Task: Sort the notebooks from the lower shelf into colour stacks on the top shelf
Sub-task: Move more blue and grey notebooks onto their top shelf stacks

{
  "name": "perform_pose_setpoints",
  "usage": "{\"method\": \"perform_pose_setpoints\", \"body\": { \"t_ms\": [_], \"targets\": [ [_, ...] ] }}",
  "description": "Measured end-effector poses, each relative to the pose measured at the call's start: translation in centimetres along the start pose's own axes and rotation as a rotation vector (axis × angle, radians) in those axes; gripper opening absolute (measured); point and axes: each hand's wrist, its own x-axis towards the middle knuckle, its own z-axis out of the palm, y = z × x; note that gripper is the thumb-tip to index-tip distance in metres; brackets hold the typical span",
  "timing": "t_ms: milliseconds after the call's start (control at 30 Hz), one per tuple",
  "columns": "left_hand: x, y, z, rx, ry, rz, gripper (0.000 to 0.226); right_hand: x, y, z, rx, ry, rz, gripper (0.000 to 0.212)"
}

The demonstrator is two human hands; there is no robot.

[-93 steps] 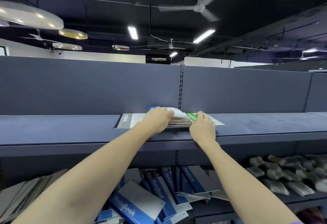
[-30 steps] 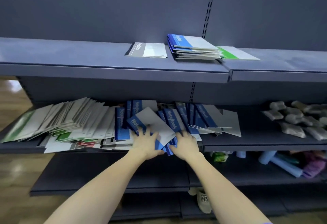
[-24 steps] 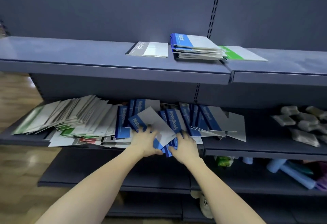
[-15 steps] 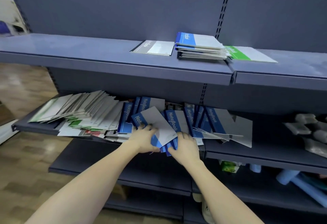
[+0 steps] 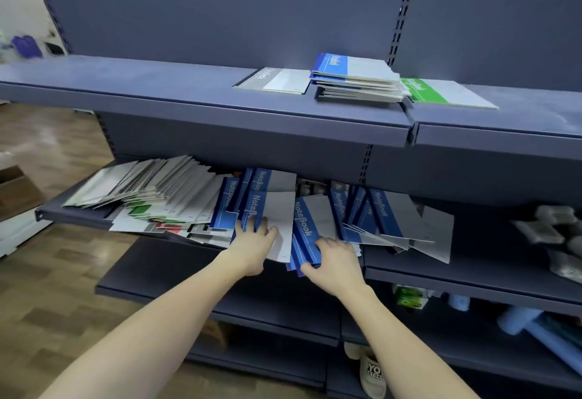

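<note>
Two hands on lower shelf (image 5: 409,264) pile: left hand (image 5: 253,242) fingers grasping blue-and-white notebook (image 5: 277,219); right hand (image 5: 335,264) fingers curled round blue notebooks (image 5: 307,225) at near edge. Top shelf (image 5: 189,93): grey notebook (image 5: 274,81), blue stack (image 5: 356,79), green notebook (image 5: 441,93).

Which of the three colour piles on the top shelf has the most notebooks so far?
The blue stack in the middle: several notebooks deep, while the grey notebook left and green notebook right look like singles.
</note>
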Motion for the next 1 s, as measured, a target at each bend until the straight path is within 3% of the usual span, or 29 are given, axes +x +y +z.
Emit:
{"method": "perform_pose_setpoints", "body": {
  "t_ms": [233,300,367,600,867,1000],
  "targets": [
    [-0.2,-0.6,0.3,-0.085,0.024,0.000,0.076,-0.6,2.3,-0.3,0.112,-0.176,-0.087,0.100],
    [-0.3,-0.9,0.4,-0.122,0.010,0.004,0.077,-0.3,2.9,-0.8,0.097,-0.238,-0.094,0.099],
    [-0.4,-1.3,0.4,-0.161,-0.007,0.016,0.077,-0.1,3.0,-1.1,0.097,-0.246,-0.086,0.082],
    [-1.2,-3.1,0.1,-0.163,0.033,0.069,0.072,-0.1,-0.5,-0.4,0.019,-0.053,-0.076,0.045],
    [-2.0,-6.1,1.6,-0.168,0.173,0.125,0.061,0.5,-5.9,0.5,0.010,0.305,0.145,0.053],
    [-1.8,-7.9,2.0,-0.263,0.222,0.145,0.066,1.1,-8.7,0.2,0.027,0.371,0.206,0.051]
  ]
}}
